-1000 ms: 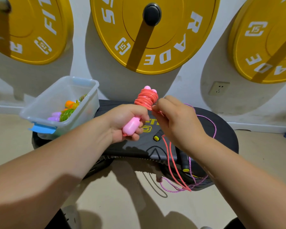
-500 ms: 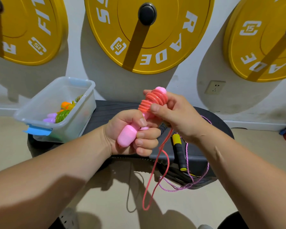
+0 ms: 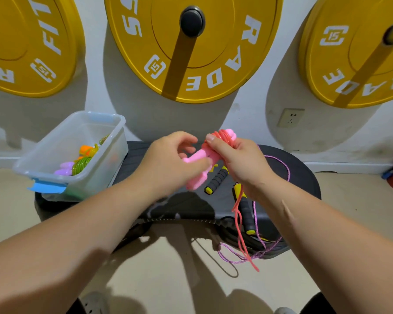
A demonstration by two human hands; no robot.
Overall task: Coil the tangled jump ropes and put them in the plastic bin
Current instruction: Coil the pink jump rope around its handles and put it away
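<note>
- The left hand (image 3: 168, 166) curls round the pink handles (image 3: 194, 183), which it holds side by side as the core. The right hand (image 3: 245, 164) clamps the coral rope (image 3: 224, 135) wound round their upper end, thumb pressed on the turns. All of this is held above the black bench (image 3: 300, 189), to the right of the plastic bin (image 3: 114, 141).
- A loose tail (image 3: 239, 225) of the coral rope hangs doubled past the bench edge. To wind it well, I would lay each turn snug against the last, under steady tension, with the thumb pinning the coil between passes.
- The tail drops close by the purple rope (image 3: 287, 168) and the black foam handles (image 3: 216, 181) — draw it up slowly so that it does not snag them.
- The coral cord looks smooth, glossy and springy, likely to unwind if let go, so the end needs tucking under a turn.
- The pink handles are rounded, hard-looking plastic. The purple rope is thin and braided, and the black handles are ribbed foam with yellow caps.
- The bin is translucent with blue clips and already holds a green rope (image 3: 83, 164), coiled tight — a fair model for this one.
</note>
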